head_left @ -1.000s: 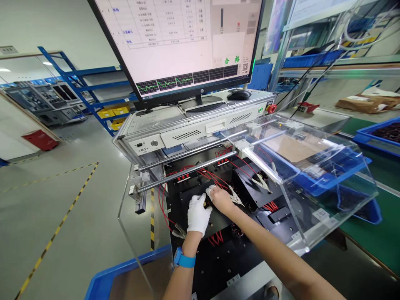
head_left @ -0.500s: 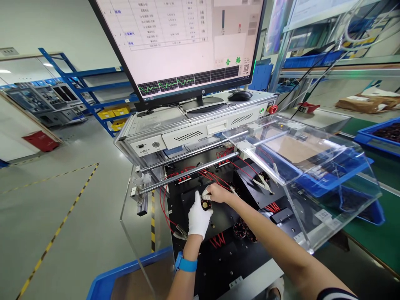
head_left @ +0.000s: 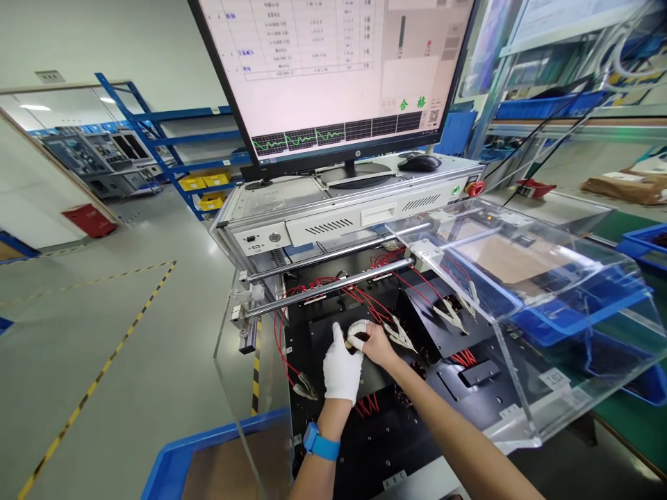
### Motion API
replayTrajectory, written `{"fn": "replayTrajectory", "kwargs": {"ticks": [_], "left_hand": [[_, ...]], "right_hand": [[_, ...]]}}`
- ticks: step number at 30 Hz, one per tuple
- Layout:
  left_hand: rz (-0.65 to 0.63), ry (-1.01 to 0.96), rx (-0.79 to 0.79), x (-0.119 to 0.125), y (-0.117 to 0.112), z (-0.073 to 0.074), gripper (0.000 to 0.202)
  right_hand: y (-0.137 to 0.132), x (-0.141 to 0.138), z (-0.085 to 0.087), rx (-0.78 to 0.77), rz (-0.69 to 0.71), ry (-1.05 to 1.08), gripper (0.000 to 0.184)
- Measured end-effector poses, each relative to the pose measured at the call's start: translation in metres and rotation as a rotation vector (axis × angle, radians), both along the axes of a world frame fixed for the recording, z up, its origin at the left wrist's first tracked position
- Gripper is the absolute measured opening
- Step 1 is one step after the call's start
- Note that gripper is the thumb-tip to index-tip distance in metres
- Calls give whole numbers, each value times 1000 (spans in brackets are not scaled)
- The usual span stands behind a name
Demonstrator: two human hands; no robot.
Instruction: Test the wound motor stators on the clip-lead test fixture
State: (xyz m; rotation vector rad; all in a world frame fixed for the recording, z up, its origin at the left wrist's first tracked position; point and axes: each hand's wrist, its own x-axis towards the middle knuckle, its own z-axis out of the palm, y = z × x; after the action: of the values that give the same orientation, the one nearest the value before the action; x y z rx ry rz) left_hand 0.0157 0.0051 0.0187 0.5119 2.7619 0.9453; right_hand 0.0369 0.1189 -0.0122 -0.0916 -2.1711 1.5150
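My left hand (head_left: 341, 370), in a white glove with a blue wristband, rests on the black fixture plate (head_left: 323, 333) inside the test machine. Its fingers close round a small dark coil part (head_left: 353, 342). My right hand (head_left: 371, 342), bare with white finger cots, pinches the same part from the right. Red test leads (head_left: 365, 298) with metal clips (head_left: 399, 335) lie just right of my hands. Another dark coil (head_left: 409, 389) sits on the plate below my right forearm.
The clear acrylic cover (head_left: 521, 278) stands slid to the right over blue bins. Two steel guide rods (head_left: 333, 285) cross above the fixture. A monitor (head_left: 338, 76) shows a results table and green waveforms. A blue bin (head_left: 171, 465) stands lower left. A red stop button (head_left: 475, 188) is on the front panel.
The view has shifted left, so everything sits further right in the frame. Both hands have stayed together on the small coil part on the fixture plate, my right hand's fingers closing on it.
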Motion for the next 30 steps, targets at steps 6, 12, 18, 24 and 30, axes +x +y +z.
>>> {"fn": "replayTrajectory", "kwargs": {"ticks": [6, 12, 18, 24, 30], "left_hand": [[27, -7, 117, 8, -3, -7, 74], [-70, -221, 635, -1, -27, -25, 60], [-135, 140, 604, -12, -54, -38, 36], [-354, 560, 383, -17, -46, -47, 17], [-392, 550, 439, -17, -45, -50, 13]], "right_hand": [[-14, 0, -5, 70, -211, -107, 5], [-17, -13, -13, -252, -202, -225, 15], [28, 0, -9, -212, -339, -162, 35], [65, 12, -18, 450, -522, -636, 77], [57, 14, 11, 354, -520, -449, 51]]}}
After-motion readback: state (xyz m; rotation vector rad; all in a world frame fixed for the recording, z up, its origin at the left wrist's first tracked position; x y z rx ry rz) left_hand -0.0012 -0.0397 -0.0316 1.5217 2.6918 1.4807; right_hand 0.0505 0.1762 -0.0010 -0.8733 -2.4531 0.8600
